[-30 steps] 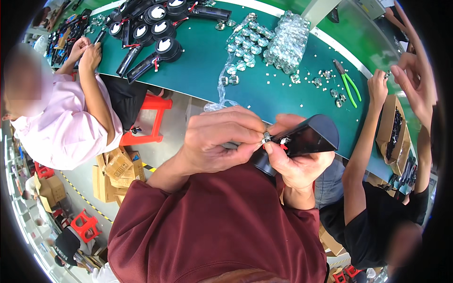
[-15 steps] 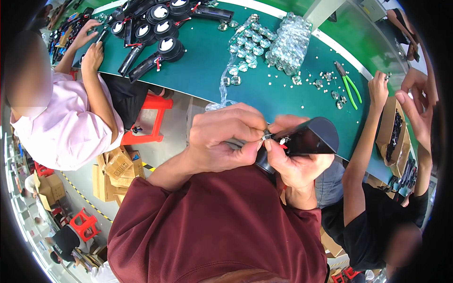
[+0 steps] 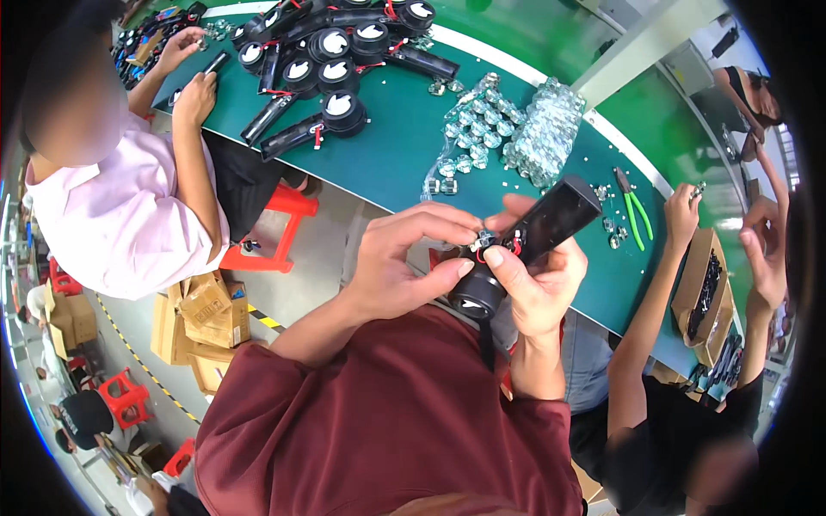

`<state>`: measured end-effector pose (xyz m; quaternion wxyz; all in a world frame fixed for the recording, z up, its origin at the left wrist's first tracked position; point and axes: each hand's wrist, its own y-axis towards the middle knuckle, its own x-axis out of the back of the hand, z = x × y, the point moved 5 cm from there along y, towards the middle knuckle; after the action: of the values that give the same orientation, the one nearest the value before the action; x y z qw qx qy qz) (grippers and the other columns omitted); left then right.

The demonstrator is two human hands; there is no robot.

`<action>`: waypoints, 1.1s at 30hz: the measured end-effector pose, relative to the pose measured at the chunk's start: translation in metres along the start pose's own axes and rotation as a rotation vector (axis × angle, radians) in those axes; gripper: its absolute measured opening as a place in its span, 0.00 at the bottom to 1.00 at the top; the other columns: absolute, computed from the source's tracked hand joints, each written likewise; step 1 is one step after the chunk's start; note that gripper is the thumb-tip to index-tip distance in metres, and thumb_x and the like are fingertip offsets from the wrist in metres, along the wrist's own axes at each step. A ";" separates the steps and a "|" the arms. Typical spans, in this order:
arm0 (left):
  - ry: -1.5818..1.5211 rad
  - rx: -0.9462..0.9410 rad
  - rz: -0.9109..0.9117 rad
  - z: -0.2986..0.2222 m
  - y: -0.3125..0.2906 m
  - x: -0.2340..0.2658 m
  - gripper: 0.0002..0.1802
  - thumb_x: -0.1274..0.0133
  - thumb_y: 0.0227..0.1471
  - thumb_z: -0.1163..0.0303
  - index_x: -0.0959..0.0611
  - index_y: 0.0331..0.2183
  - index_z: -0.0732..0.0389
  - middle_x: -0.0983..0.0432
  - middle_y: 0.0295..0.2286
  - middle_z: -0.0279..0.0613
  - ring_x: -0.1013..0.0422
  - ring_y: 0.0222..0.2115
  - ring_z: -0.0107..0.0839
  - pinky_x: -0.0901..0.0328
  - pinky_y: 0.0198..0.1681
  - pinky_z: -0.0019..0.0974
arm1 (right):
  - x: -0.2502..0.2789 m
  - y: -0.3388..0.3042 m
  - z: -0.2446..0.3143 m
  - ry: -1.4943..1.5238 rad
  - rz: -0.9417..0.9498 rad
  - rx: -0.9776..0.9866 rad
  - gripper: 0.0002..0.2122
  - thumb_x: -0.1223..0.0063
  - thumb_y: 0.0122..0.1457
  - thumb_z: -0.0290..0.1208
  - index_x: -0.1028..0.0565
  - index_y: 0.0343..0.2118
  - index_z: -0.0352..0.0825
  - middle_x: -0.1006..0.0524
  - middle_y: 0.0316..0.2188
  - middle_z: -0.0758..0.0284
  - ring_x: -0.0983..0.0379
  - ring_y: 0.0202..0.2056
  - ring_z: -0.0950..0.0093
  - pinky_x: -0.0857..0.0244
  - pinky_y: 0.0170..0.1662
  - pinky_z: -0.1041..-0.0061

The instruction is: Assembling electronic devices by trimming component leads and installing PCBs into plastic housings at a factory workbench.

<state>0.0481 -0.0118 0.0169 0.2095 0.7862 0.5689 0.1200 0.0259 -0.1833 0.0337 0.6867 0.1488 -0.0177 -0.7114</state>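
My right hand (image 3: 544,288) grips a black device (image 3: 551,225) with a tube-shaped handle and a round head, tilted with the handle up to the right. Red wires and a small white connector show at the joint between handle and head. There, a small circuit board (image 3: 485,238) sits at the fingertips of my left hand (image 3: 400,262); its index finger presses on the board while the thumb stands slightly off below. My right thumb rests beside the wires. What my other left fingers do behind the board is partly hidden.
Similar black devices (image 3: 335,77) are heaped at the far left of the green table (image 3: 391,142). Bagged circuit boards (image 3: 546,129) and green-handled cutters (image 3: 635,211) lie ahead. Co-workers sit left and right, the right one beside a cardboard box (image 3: 701,297) of black parts.
The device has turned, so its handle's dark face and round head now show. My left thumb has moved away from the index fingertip, and the circuit board shows more. My view has shifted slightly.
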 end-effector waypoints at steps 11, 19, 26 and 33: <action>-0.358 0.214 -0.196 0.026 -0.009 0.037 0.18 0.43 0.53 0.81 0.22 0.47 0.67 0.23 0.47 0.47 0.26 0.48 0.35 0.33 0.54 0.39 | -0.033 0.047 -0.030 0.239 0.108 -0.293 0.20 0.41 0.57 0.19 0.29 0.53 0.24 0.21 0.41 0.59 0.21 0.38 0.74 0.26 0.44 0.76; -0.359 0.305 -0.181 0.027 -0.020 0.046 0.45 0.34 0.47 0.70 0.40 0.61 0.62 0.36 0.57 0.46 0.35 0.56 0.35 0.38 0.58 0.41 | -0.078 0.080 -0.058 0.295 0.213 -0.362 0.20 0.42 0.57 0.19 0.29 0.53 0.24 0.21 0.43 0.58 0.22 0.41 0.74 0.28 0.49 0.73; -0.255 0.300 -0.400 0.030 -0.013 0.071 0.39 0.34 0.45 0.77 0.35 0.57 0.64 0.30 0.49 0.44 0.30 0.50 0.31 0.29 0.48 0.35 | -0.089 0.093 -0.058 0.190 0.353 -0.275 0.25 0.47 0.58 0.16 0.35 0.59 0.22 0.24 0.49 0.60 0.26 0.50 0.74 0.34 0.54 0.75; -0.182 0.274 -0.447 0.035 -0.010 0.087 0.39 0.34 0.44 0.79 0.34 0.56 0.66 0.29 0.48 0.44 0.28 0.48 0.31 0.27 0.46 0.34 | -0.070 0.074 -0.065 0.059 0.214 -0.288 0.26 0.46 0.57 0.14 0.35 0.61 0.25 0.26 0.51 0.59 0.26 0.48 0.74 0.32 0.52 0.75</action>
<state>0.0829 0.0665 -0.0227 0.1728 0.6696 0.7181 -0.0783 0.1140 -0.1071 0.0017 0.7729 0.0670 0.0890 -0.6247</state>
